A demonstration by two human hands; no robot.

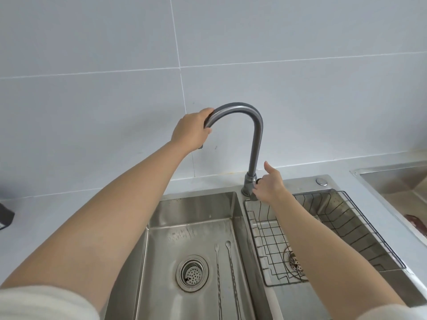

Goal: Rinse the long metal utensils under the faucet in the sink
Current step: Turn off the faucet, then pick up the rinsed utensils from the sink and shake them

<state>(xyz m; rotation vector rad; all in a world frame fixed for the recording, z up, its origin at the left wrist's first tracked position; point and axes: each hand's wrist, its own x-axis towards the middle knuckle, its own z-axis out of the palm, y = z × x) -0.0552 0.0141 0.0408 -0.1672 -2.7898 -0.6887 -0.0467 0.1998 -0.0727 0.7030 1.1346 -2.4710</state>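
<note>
A: What is seen around the grey curved metal faucet [255, 144]?

B: Its spout end is wrapped by the left hand [190, 130], with the fingers curled closed around the tube, so the outlet is hidden. The handle at the base is gripped by the right hand [269, 184], with the thumb raised free; the handle itself is almost fully covered.

A: And where are the utensils found?

B: The long thin metal fork [217, 273] and the long thin metal spoon [231, 273] are laid side by side, close but apart, on the floor of the left stainless steel sink basin [191, 215], just to the right of the round perforated drain strainer [192, 273]. They are touched by neither hand. Their lower ends are cut off by the bottom edge.

A: What is placed in the other basin?

B: A black wire drying rack [335, 227] is set in the right basin, and it is crossed by the right forearm, so part of it and of the second drain [294, 264] is covered.

A: Is something hard to make out?

B: A dark object [5, 219] at the left edge and a reddish thing [416, 224] at the right edge are cut off and cannot be identified. A small round metal button [321, 181] is seen on the sink rim.
</note>
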